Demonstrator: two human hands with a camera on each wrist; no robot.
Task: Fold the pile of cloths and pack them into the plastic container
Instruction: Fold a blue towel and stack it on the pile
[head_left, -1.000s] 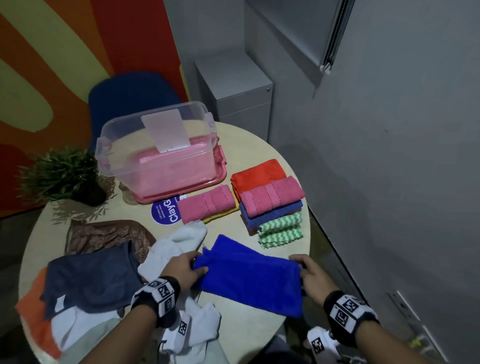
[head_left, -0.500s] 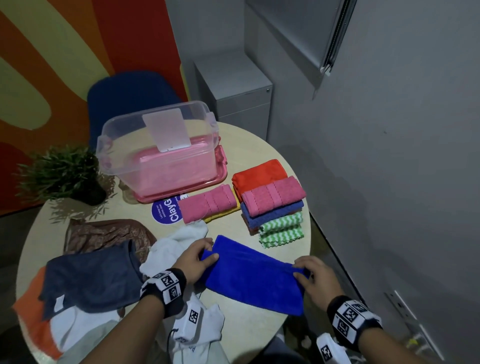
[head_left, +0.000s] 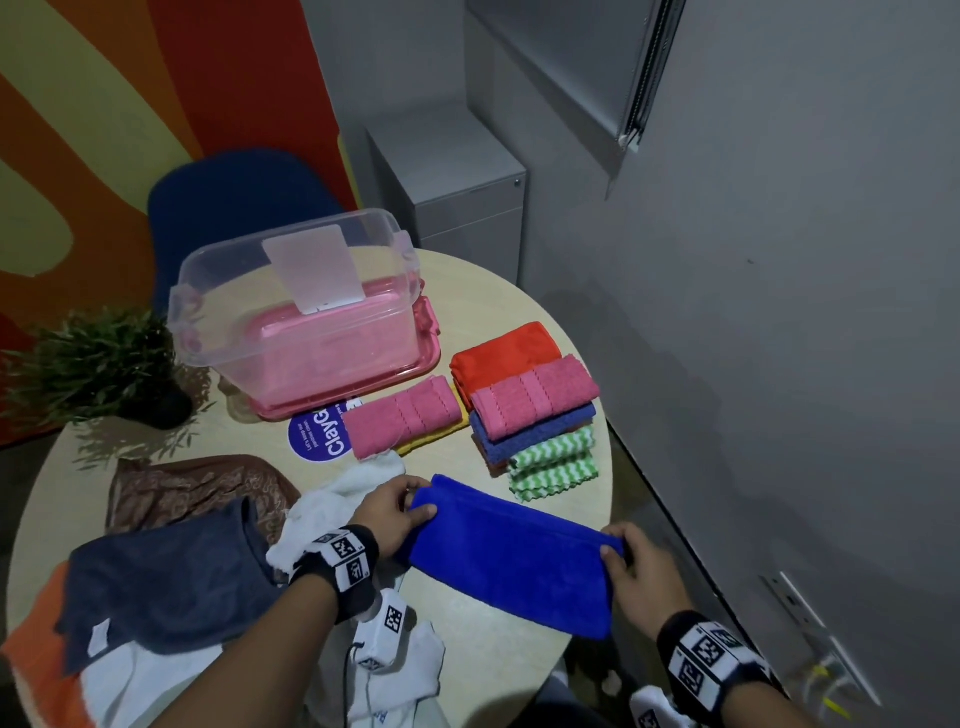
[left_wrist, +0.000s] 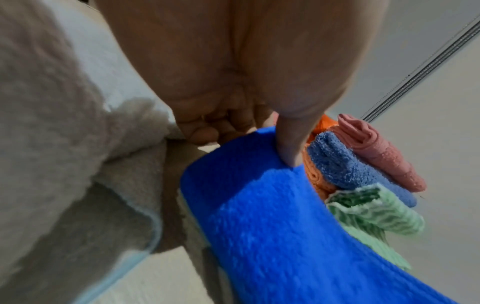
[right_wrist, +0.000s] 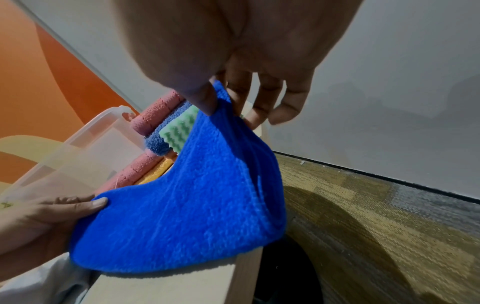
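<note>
A bright blue cloth (head_left: 511, 553) lies folded in half on the near part of the round table (head_left: 498, 306). My left hand (head_left: 397, 506) pinches its far left corner, thumb on top (left_wrist: 287, 144). My right hand (head_left: 618, 553) pinches its right corner (right_wrist: 221, 102) at the table edge. The clear plastic container (head_left: 298, 306) stands on its pink lid at the back. Folded cloths form a stack (head_left: 530, 410) on the right, with a pink one (head_left: 402, 423) beside it. Unfolded cloths lie at the left: white (head_left: 337, 499), dark grey (head_left: 166, 577), brown (head_left: 192, 486), orange (head_left: 41, 670).
A potted plant (head_left: 98, 364) stands at the table's left. A blue chair (head_left: 234, 202) and a grey cabinet (head_left: 452, 182) are behind the table. A grey wall runs close along the right. A round purple sticker (head_left: 322, 436) sits near the container.
The blue cloth's near half has been brought over to the far edge, leaving a narrower folded strip. Both hands moved forward with its corners.
</note>
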